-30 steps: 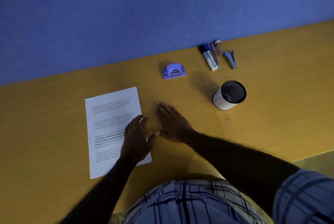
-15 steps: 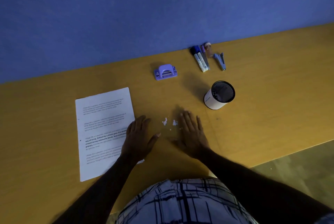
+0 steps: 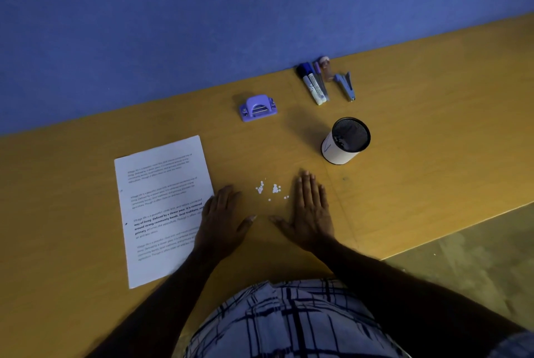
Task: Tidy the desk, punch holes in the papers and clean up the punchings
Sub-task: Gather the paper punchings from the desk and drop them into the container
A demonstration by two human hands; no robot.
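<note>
Clean-up step: the punchings (image 3: pixel 273 190) lie mid-desk, toward its front edge, between the flat, empty left hand (image 3: pixel 222 223) and right hand (image 3: pixel 310 216). Next, sweep both palms inward to gather them without scattering.

The only readable print is on the sheet of paper (image 3: pixel 161 184) under the left hand (image 3: pixel 222 224). In its third paragraph, just left of that hand's fingers, bold words read "way of living. Defined by a slower pace, it is centered around strong community bonds, local traditions, and", then "primary" on the line below. The paler lines are too faint to read. The labels on the markers (image 3: pixel 313 86) and the dark mark on the pen cup (image 3: pixel 339 152), both beyond the right hand (image 3: pixel 310 219), are too small to make out
</note>
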